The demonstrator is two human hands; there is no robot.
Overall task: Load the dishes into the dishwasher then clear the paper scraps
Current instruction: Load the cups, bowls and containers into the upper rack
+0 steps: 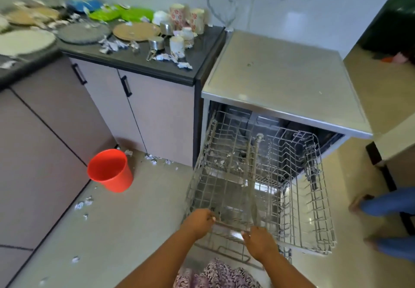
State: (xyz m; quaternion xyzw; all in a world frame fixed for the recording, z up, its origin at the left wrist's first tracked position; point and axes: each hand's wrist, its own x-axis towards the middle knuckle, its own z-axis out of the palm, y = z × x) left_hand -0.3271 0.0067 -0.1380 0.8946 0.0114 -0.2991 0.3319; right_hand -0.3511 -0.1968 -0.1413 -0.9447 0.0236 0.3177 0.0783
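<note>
Patterned purple cloth [215,274] fills the bottom edge, and both bare forearms reach forward from above it. Left hand [198,221] and right hand [260,240] curl their fingers over the near front rail of a grey wire rack [258,175], the left at the rail's left part and the right just beside it nearer the middle; both grips look closed on the wire, though blur hides the fingertips. That rack is drawn out of the open dishwasher [280,81], whose flat metal top lies far and to the right. A second wire rack [224,245] shows lower down, under the hands.

Dishes wait well apart from the hands, on the dark bench [197,63] far and to the left: green plates [119,13], a brown plate [137,31], a grey plate [84,33], a pale plate [25,42], flowered cups [177,45] and small steel cups [156,43]. Crumpled paper scraps [112,46] lie among them near the bench's front edge. More scraps [84,202] are scattered over the tiled floor to the left, some near the cabinet base. An orange bucket [110,170] stands on the floor left of the rack, tilted in the wide view. At the right edge, another person's legs in blue trousers [386,202] show.
</note>
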